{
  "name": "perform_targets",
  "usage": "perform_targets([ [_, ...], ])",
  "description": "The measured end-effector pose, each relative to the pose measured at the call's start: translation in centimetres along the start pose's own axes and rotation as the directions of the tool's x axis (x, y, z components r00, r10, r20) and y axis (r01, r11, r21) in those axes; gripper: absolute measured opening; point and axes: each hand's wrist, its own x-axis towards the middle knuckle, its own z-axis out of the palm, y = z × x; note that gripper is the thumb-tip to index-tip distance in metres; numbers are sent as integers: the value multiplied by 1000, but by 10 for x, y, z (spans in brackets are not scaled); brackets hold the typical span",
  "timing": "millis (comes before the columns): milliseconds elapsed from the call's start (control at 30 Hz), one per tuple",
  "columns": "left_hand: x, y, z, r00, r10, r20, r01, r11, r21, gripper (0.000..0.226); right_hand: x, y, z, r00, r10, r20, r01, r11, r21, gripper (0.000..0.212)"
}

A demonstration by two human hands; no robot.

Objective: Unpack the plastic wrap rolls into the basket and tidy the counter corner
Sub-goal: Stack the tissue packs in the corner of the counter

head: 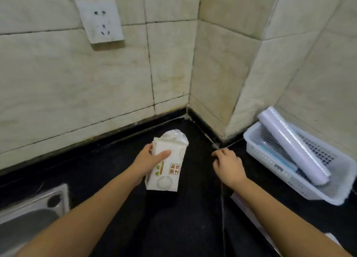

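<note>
My left hand [149, 161] grips a white printed package [167, 165] with a crumpled open top, held over the black counter [173, 218] near the corner. My right hand [228, 165] hovers just right of it, fingers curled downward with nothing visible in them. At the right, a white perforated plastic basket [286, 177] sits on the counter against the tiled wall. A long white plastic wrap roll [295, 146] leans diagonally in the basket, its top end sticking out over the rim. Flatter items lie under it in the basket.
Tiled walls meet in a corner behind the package. A wall socket [101, 21] hangs loosely at the upper left. A steel sink edge [34, 204] is at the lower left. A pale strip [249, 210] runs along the counter below my right forearm.
</note>
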Motion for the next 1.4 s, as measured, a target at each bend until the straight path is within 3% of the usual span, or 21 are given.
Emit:
perform_targets([
  [200,22,-36,-44,975,-212,64,209,976,57,39,78,-58,49,924,-347,161,352,936,-8,50],
  [333,33,-55,-43,959,-282,11,280,957,77,29,103,-64,76,853,-429,297,473,877,-91,59],
  [400,35,-62,-40,964,-264,-38,267,953,143,29,108,-63,87,843,-427,326,486,865,-123,54],
  [500,33,-67,-40,972,-218,-85,232,946,228,29,112,-65,88,882,-395,256,430,898,-97,36],
  [633,14,-80,-43,955,-204,-214,261,923,282,45,111,-71,67,943,-320,88,312,946,91,27],
  [733,-14,-96,-46,887,-312,-339,384,908,168,61,96,-85,44,934,-349,-83,358,906,225,25],
  [833,-36,-99,-40,800,-518,-304,499,855,-145,65,65,-105,29,828,-525,-195,553,821,140,21],
  [933,-47,-96,-28,782,-612,-116,485,715,-504,48,26,-114,37,712,-693,-112,700,712,51,16],
  [1033,-42,-92,-22,826,-559,-71,425,702,-571,29,5,-110,48,662,-750,2,749,661,-52,19],
  [1133,-22,-81,-19,871,-486,-67,359,724,-589,29,18,-100,50,708,-706,-6,703,705,-96,21],
  [1267,21,-48,8,928,-371,-43,252,705,-663,26,58,-82,50,828,-555,84,559,829,-32,37],
  [1400,79,-12,47,971,-233,-49,146,744,-652,37,115,-58,49,875,-481,53,484,870,-90,45],
])
